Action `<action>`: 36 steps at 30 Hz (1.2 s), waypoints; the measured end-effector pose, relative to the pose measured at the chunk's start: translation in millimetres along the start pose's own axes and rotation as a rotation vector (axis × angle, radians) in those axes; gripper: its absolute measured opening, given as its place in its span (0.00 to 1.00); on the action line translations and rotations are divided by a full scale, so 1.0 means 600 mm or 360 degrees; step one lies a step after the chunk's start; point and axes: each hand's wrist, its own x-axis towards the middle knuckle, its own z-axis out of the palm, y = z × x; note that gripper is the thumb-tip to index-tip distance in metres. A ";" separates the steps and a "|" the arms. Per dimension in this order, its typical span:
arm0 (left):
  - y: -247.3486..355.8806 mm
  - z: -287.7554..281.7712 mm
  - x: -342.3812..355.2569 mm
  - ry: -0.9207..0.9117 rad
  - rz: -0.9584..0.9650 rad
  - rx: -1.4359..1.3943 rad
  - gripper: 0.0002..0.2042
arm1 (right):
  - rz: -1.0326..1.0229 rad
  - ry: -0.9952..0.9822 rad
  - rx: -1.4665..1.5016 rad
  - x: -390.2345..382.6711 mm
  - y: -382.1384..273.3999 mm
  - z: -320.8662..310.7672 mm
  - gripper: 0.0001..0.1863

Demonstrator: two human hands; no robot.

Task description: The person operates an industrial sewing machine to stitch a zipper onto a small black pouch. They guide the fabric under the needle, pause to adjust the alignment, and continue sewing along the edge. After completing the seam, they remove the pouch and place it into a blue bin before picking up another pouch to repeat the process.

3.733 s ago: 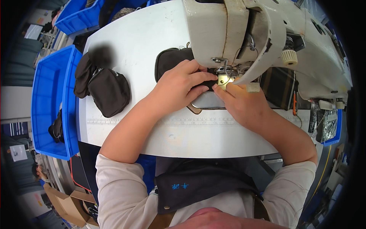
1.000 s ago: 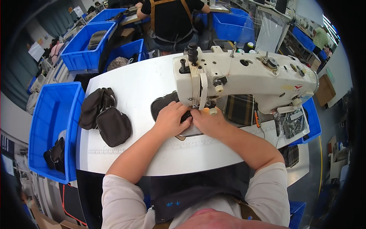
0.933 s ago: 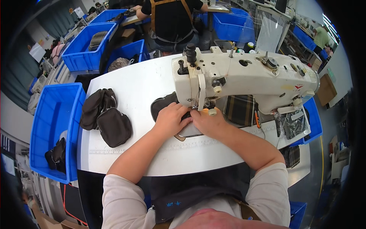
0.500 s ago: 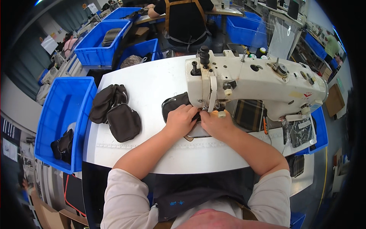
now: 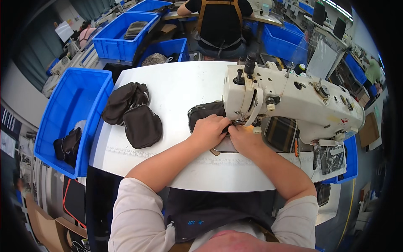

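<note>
- At the needle end of the white sewing machine (image 5: 294,98), a dark pouch (image 5: 203,111) lies on the white tabletop (image 5: 176,88), its rounded, zip-edged end pointing left.
- The left hand (image 5: 211,132) rests over the pouch's near side with its fingers close together; whether they pinch the cloth, I cannot tell.
- The right hand (image 5: 247,138) is just beside it, fingertips near the needle; its grip is hidden too.
- In the way: the machine's head hides the pouch's right end, and both hands cover its near edge.
- Right of the right hand, under the machine's arm, lies a plaid piece (image 5: 280,132), with an orange-handled tool (image 5: 297,147) just beside it and a clear plastic packet (image 5: 331,158) further right.
- A ruler strip (image 5: 134,153) runs along the near side of the tabletop, partly behind the forearms.
- Well left of the hands sits a second dark pouch (image 5: 143,127), touching a dark bundle (image 5: 125,103).
- Beyond the left edge, a blue bin (image 5: 90,138) holds dark items (image 5: 68,147).
- Across the tabletop, a co-worker (image 5: 220,25) in a black top sits facing away.
- Counted: two hands, one machine, one plaid piece, one orange-handled tool, two separate dark pouches, at least six blue bins around; the number of pieces in the bundle cannot be told.
</note>
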 end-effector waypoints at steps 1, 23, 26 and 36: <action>-0.005 -0.002 0.000 -0.0021 0.0029 -0.0021 0.16 | -0.0002 -0.0003 -0.0025 0.000 -0.001 0.001 0.08; -0.030 -0.021 0.008 -0.0129 0.0193 -0.0247 0.09 | -0.0158 0.0170 -0.0061 0.002 0.005 -0.014 0.09; -0.034 -0.015 0.005 -0.0016 0.0230 -0.0313 0.09 | -0.0094 0.0066 -0.0201 -0.006 -0.010 -0.041 0.09; -0.027 -0.034 0.009 -0.0295 0.0027 -0.0397 0.10 | -0.0188 0.0014 0.0064 -0.034 -0.012 -0.050 0.14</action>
